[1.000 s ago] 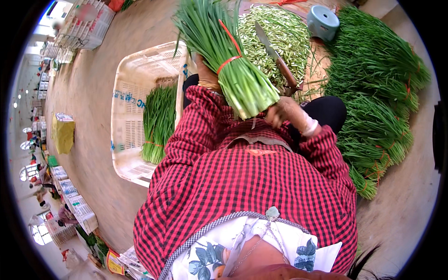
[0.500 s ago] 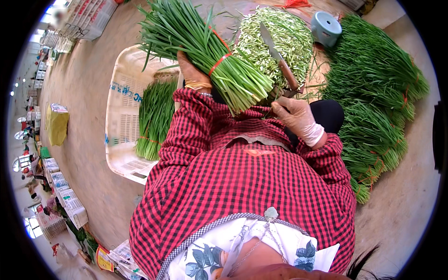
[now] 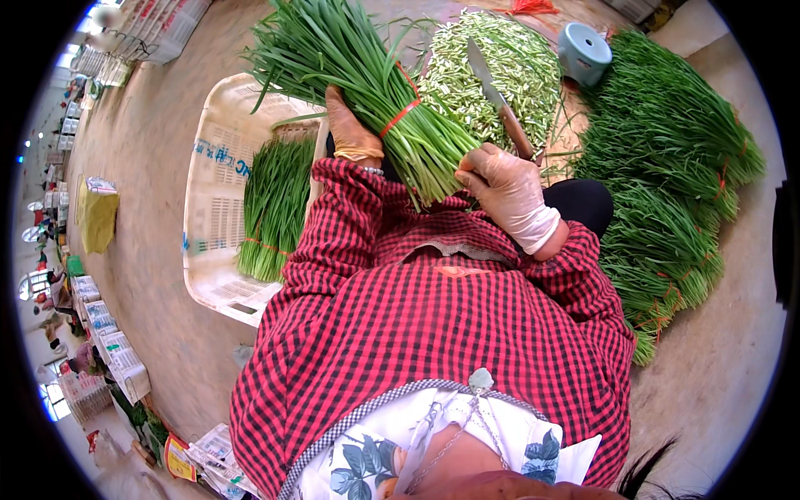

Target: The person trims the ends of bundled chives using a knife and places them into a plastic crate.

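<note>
My left hand point(image 3: 348, 127) is closed round a large bundle point(image 3: 367, 92) of long flat green stalks with a red band, held tilted with its pale ends toward the lower right. My gloved right hand point(image 3: 496, 187) pinches at those pale ends. Just behind, a knife point(image 3: 512, 125) with a wooden handle lies on a heap of short cut pieces point(image 3: 458, 71).
At left, a white slatted crate point(image 3: 208, 200) holds another bundle point(image 3: 275, 208). Many banded bundles point(image 3: 658, 142) are piled at right beside a pale blue stool point(image 3: 583, 50). Stacked crates point(image 3: 167, 25) and a yellow sack point(image 3: 98, 217) stand farther left; small distant people line the left edge.
The bundle has swung leftward and tilted more since a second ago. My right hand came from below it and moved up onto the cut ends, where its fingers now pinch.
</note>
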